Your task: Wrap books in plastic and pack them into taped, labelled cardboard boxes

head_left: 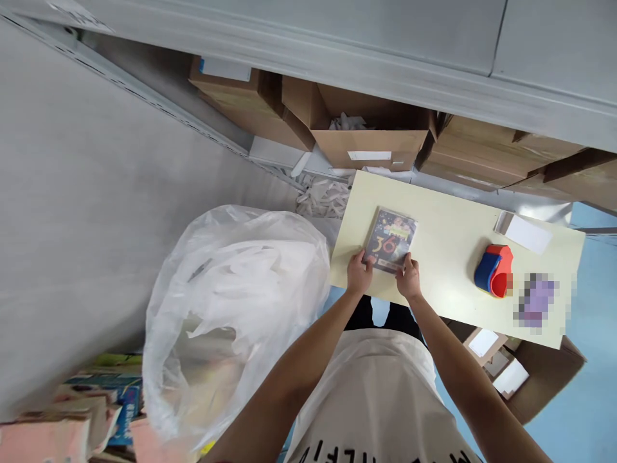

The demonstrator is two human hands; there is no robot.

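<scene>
A flat dark pack (391, 239) with a large "36" and small colourful pictures on its cover lies over the left part of the pale table; whether it is a book or a box I cannot tell. Its surface has a glossy sheen. My left hand (359, 272) is closed on its lower left corner, thumb on top. At the lower right corner my right hand (409, 276) grips it the same way. The fingers beneath the pack are hidden.
On the pale table (443, 231) stand red and blue cups or holders (492, 270), a white box (527, 233) and a blurred purple item (536, 301). A large clear plastic bag (241, 225) bulges at left. Cardboard boxes (371, 146) line the shelf behind; another carton (554, 379) sits below right.
</scene>
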